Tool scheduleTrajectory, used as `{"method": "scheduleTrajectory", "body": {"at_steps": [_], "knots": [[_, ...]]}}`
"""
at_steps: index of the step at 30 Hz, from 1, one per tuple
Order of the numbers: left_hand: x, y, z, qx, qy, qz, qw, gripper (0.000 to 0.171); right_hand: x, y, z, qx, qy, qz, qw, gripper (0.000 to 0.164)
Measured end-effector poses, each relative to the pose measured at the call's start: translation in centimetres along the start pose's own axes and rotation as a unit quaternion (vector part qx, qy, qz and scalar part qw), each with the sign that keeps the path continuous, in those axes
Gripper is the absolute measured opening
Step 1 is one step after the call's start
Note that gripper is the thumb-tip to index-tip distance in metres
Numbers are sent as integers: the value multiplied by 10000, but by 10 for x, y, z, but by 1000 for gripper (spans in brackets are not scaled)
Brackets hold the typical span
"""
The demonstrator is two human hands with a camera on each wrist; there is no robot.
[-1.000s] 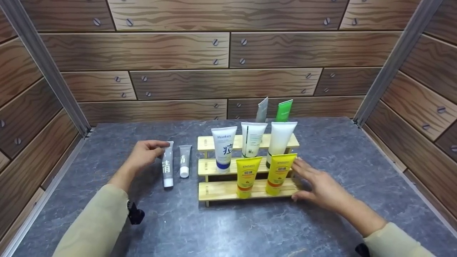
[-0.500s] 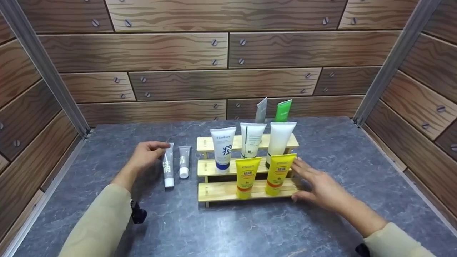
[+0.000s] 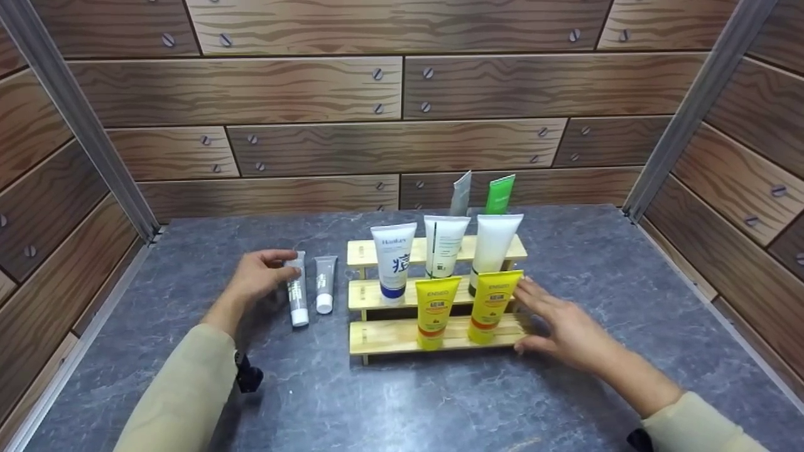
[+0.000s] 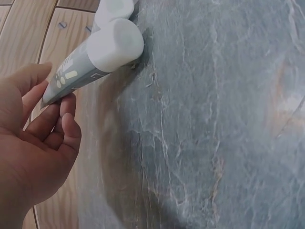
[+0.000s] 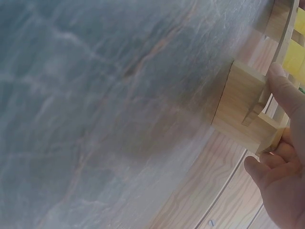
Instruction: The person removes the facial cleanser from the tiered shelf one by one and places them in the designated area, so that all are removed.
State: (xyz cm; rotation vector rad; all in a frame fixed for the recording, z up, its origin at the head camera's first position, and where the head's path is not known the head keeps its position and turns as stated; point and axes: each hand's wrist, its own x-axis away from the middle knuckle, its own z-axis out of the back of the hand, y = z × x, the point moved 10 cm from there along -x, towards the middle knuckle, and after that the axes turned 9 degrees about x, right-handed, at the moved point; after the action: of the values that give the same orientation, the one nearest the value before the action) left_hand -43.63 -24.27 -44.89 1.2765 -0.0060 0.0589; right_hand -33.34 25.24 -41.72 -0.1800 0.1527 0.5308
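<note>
My left hand [image 3: 260, 276] pinches the crimped end of a grey squeeze tube [image 3: 298, 295] with a white cap. In the left wrist view, thumb and fingers hold that tube's narrow end, its cap pointing away from the palm. A second, smaller grey tube [image 3: 325, 282] lies just to its right. On the right, my right hand [image 3: 568, 326] holds the end of a three-step wooden rack [image 3: 383, 336]. Its thumb is at the front step, and the right wrist view has the fingers curled at the rack's end panel [image 5: 238, 105].
Two yellow tubes [image 3: 433, 314] stand on the front step. The middle step bears a blue-capped white tube [image 3: 392, 257] and two more white tubes [image 3: 447, 245]. At the back stand a grey tube [image 3: 461, 194] and a green one [image 3: 500, 194]. Wood-patterned walls [image 3: 314, 91] enclose the table.
The grey tube has turned in my left fingers, from large lettering to small print, and its cap end has shifted slightly right and back. My left thumb has moved over the tube. The right hand stays put.
</note>
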Motion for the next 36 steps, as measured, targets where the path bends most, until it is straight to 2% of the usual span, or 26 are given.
{"method": "scheduleTrajectory", "body": {"at_steps": [8,17,26,31,36], "knots": [[-4,-6,-3,115,-75,71,9999,49,-1,-3,3,52,151,198,9997,95],[-11,-13,-11,409,103,-96,9991,46,0,-2,2,64,106,103,9999,95],[-17,-24,-13,305,242,12,9992,43,1,-1,1,57,30,-10,10000,98],[-18,-25,-13,268,246,69,9993,41,1,1,0,43,-7,-50,10000,98],[-17,-22,-15,190,258,55,9995,42,0,-1,1,61,124,104,9998,95]]}}
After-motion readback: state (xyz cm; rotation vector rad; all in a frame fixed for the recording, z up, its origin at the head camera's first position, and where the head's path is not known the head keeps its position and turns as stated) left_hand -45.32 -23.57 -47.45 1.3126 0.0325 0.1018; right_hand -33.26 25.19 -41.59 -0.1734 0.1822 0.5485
